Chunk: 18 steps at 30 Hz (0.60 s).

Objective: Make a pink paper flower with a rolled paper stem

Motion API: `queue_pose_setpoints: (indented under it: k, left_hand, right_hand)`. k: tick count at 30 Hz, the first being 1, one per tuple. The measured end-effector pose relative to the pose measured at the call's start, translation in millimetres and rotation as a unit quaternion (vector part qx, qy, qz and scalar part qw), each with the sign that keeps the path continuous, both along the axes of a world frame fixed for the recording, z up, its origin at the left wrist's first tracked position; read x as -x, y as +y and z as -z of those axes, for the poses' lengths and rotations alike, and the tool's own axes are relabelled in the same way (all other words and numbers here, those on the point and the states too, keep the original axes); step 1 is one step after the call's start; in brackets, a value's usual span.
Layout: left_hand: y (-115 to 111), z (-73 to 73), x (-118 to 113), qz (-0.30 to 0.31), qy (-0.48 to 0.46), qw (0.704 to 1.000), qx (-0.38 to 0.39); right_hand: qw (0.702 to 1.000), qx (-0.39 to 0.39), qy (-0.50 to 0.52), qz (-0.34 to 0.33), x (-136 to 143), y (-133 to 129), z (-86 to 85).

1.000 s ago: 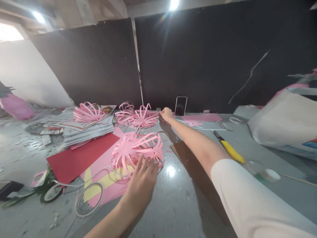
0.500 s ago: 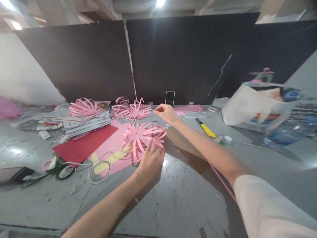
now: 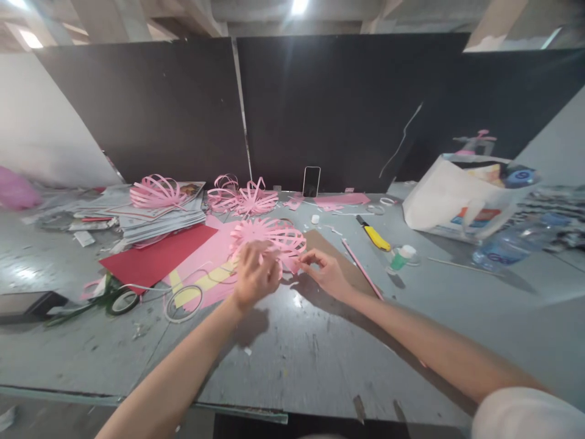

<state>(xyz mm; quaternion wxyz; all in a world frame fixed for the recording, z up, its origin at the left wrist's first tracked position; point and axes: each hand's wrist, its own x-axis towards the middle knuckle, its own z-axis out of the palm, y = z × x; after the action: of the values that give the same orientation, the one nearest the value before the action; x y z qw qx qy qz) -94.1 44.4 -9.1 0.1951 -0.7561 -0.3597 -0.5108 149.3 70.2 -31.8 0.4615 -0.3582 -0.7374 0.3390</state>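
Note:
A pink paper flower of looped strips (image 3: 287, 236) stands on the pink sheet before me. My right hand (image 3: 325, 272) is at its right side, thumb and forefinger pinched on a pink paper strip at the lower edge. Over the flower's near left side is my left hand (image 3: 256, 274), its fingers bent and slightly apart, with nothing visible in them. It hides part of the strips. Two more looped pink paper shapes stand behind, one (image 3: 258, 200) near the wall and another (image 3: 158, 192) on a paper stack.
Brown board (image 3: 320, 244) with a pink pencil-like stick (image 3: 361, 268) lies right of the flower. Farther right are a yellow cutter (image 3: 377, 238), a small green bottle (image 3: 401, 258), a white bag (image 3: 432, 198) and a plastic bottle (image 3: 512, 247). Red paper (image 3: 158, 256) and tape rolls (image 3: 123, 302) lie left.
My right hand has come back from near the phone to the flower's right edge and pinches a strip. My left hand has let go of the strips and shifted slightly left.

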Motion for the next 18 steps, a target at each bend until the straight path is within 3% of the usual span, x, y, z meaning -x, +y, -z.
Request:
queue_pose_setpoints:
  k: [3, 6, 9, 12, 18]
  left_hand:
    - [32, -2.6, 49, -0.151, -0.134, 0.976, 0.087]
    - [60, 7.3, 90, -0.205, -0.174, 0.933, 0.238]
    - [74, 20.2, 108, -0.153, -0.213, 0.901, 0.345]
    - [75, 26.0, 105, -0.092, -0.22, 0.894, 0.379]
    - [66, 16.0, 89, 0.002, -0.295, 0.87, 0.395]
  right_hand:
    - [0.999, -0.004, -0.037, -0.013, 1, -1, 2.4]
    - [0.999, -0.019, -0.049, -0.013, 1, 0, 0.0]
    - [0.999, -0.017, -0.047, -0.02, 0, 2, 1.7]
    - [0.998, -0.012, -0.054, -0.029, -2, 2, 5.9]
    - [0.997, 0.002, -0.064, -0.04, -1, 3, 8.1]
